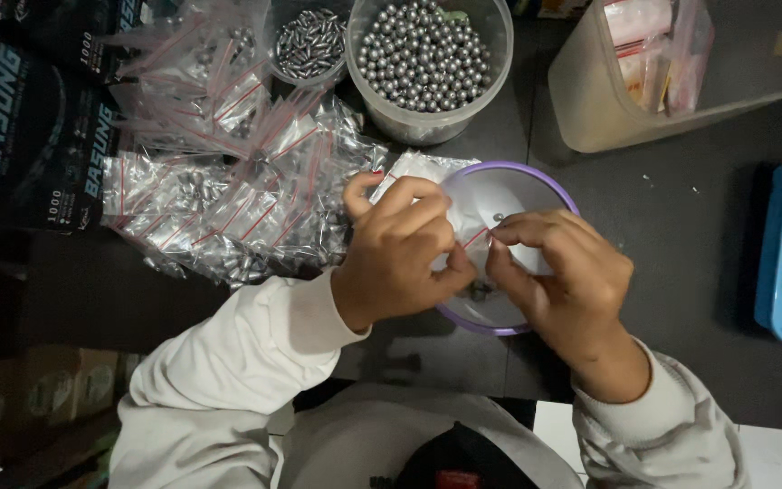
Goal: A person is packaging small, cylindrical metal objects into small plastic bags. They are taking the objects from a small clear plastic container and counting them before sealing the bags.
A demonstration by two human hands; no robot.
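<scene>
1. Your left hand (395, 249) and right hand (563, 281) pinch one small clear zip bag (463, 237) between them.
2. The bag hangs over the purple-rimmed bowl (536, 181) on the desk (681, 235).
3. Filled bags (228, 199) lie just left of your left hand.

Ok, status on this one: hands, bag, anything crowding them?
Left hand and right hand both pinch a small clear zip bag over the purple bowl. Pile of filled bags close on the left, not touching.
</scene>
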